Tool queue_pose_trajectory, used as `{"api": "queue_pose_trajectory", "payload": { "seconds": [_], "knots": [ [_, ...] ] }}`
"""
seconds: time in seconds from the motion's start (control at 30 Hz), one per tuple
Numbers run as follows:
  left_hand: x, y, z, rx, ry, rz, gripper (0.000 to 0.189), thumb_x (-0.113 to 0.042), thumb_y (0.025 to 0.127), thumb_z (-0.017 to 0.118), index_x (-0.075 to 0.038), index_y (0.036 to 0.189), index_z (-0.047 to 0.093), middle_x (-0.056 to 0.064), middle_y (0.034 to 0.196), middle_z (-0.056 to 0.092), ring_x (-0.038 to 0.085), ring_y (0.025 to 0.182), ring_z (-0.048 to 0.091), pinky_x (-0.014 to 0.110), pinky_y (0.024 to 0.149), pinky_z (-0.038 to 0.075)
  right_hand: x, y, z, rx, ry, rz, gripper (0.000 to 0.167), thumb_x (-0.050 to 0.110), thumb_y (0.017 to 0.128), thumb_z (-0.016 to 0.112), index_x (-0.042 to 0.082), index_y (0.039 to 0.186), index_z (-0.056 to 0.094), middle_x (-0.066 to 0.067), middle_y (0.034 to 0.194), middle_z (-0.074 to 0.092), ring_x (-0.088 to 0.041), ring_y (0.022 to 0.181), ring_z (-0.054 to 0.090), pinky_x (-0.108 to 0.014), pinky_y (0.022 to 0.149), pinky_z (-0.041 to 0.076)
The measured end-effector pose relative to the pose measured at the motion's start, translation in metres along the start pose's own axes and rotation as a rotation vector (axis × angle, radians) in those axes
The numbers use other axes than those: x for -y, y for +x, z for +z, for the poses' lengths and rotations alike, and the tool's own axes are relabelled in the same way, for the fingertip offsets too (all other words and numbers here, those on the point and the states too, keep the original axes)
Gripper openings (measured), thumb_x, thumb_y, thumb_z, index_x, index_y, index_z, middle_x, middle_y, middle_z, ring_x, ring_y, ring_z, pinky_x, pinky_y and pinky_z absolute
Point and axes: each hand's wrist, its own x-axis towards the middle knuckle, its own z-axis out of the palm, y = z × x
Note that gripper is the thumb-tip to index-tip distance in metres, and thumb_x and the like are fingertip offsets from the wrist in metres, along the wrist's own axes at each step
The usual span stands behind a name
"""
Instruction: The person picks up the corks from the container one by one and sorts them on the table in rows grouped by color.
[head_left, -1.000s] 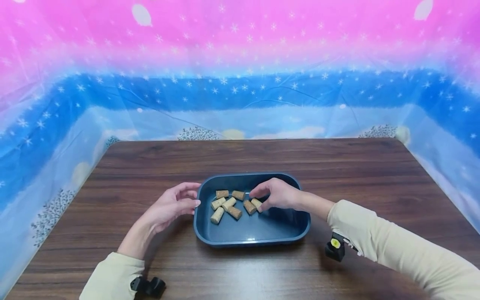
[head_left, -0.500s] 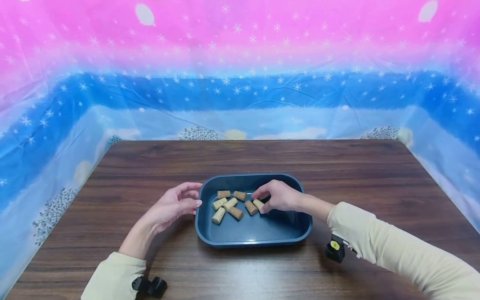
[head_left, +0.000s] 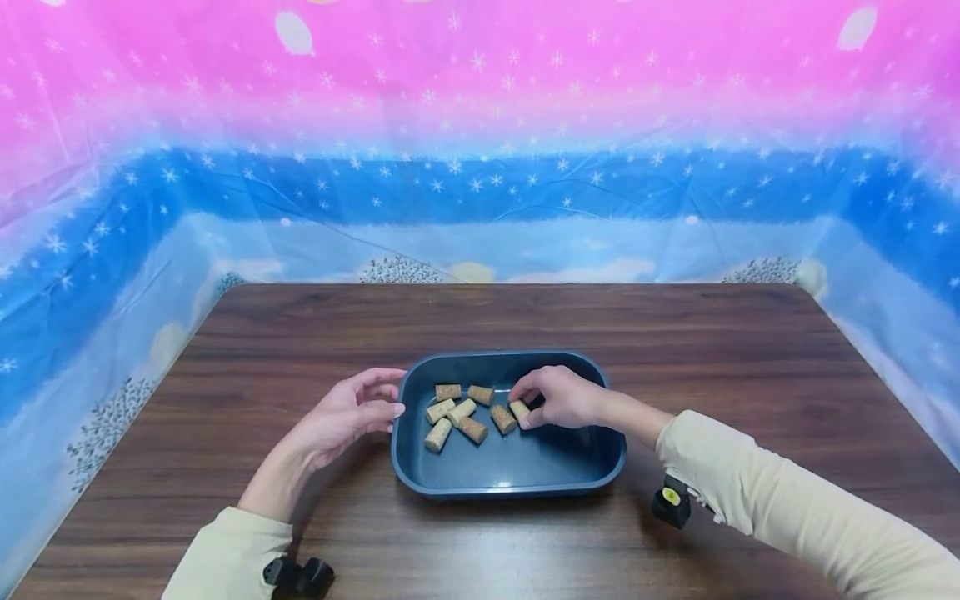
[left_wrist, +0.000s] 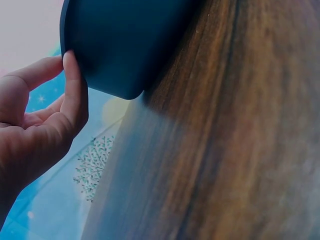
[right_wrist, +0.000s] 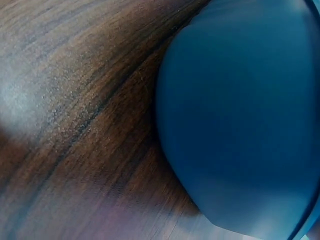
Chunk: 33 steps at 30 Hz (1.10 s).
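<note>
A dark blue-grey rectangular tub (head_left: 465,468) with rounded corners stands on the table in the head view. Several wine corks, some pale and some browner, lie loose in its left and middle part. My left hand (head_left: 337,421) holds the tub's left rim between thumb and fingers; the left wrist view shows the fingertips (left_wrist: 70,59) right at that edge. Reaching in over the right side, my right hand (head_left: 567,398) pinches a pale cork (head_left: 519,412) between thumb and fingers, beside a brown cork (head_left: 502,419). The right wrist view has only the tub's outer wall (right_wrist: 235,115), with the hand out of sight.
The tub sits near the middle of a dark wood-grain table (head_left: 315,325). A pink and blue snowflake-patterned cloth (head_left: 480,183) hangs around the back and sides. Small black cameras (head_left: 671,502) are strapped at both wrists over cream sleeves.
The pale cork in my right hand has shifted slightly away from the brown one beside it. My left hand stays at the rim; the whole head view has drifted a little.
</note>
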Motion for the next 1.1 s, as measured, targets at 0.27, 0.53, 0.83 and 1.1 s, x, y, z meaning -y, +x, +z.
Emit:
{"api": "queue_pose_trajectory", "payload": {
  "seconds": [0.27, 0.53, 0.83, 1.1],
  "knots": [
    [0.001, -0.002, 0.000, 0.004, -0.006, -0.009, 0.059, -0.003, 0.090, 0.063, 0.005, 0.142, 0.035, 0.020, 0.115, 0.048, 0.021, 0.093, 0.060, 0.033, 0.083, 0.054, 0.002, -0.003, -0.002, -0.020, 0.035, -0.027, 0.032, 0.009, 0.090, 0.069, -0.001, 0.119, 0.062, -0.009, 0.111, 0.065, -0.021, 0.103, 0.061, -0.033, 0.085, 0.053],
    [0.001, -0.001, 0.001, -0.001, -0.005, -0.009, 0.058, -0.002, 0.091, 0.062, 0.005, 0.141, 0.036, 0.020, 0.114, 0.049, 0.020, 0.091, 0.060, 0.033, 0.082, 0.055, 0.004, -0.005, -0.008, -0.095, 0.079, -0.077, 0.035, 0.011, 0.090, 0.069, -0.003, 0.121, 0.061, -0.011, 0.112, 0.065, -0.024, 0.104, 0.063, -0.033, 0.084, 0.054],
    [-0.002, 0.000, -0.001, 0.001, -0.011, 0.015, 0.057, 0.001, 0.091, 0.061, 0.007, 0.141, 0.034, 0.018, 0.113, 0.049, 0.017, 0.090, 0.060, 0.032, 0.081, 0.055, 0.008, -0.011, -0.021, -0.168, 0.109, -0.099, 0.038, 0.011, 0.089, 0.070, -0.004, 0.123, 0.060, -0.013, 0.113, 0.065, -0.025, 0.104, 0.062, -0.034, 0.084, 0.054],
    [0.000, 0.000, -0.001, 0.013, -0.013, 0.022, 0.059, 0.000, 0.091, 0.061, 0.008, 0.142, 0.033, 0.019, 0.115, 0.049, 0.016, 0.091, 0.061, 0.031, 0.082, 0.054, 0.001, -0.017, -0.030, -0.228, 0.171, -0.080, 0.039, 0.008, 0.089, 0.069, -0.002, 0.126, 0.060, -0.014, 0.116, 0.064, -0.026, 0.107, 0.061, -0.036, 0.082, 0.055]
  ]
}}
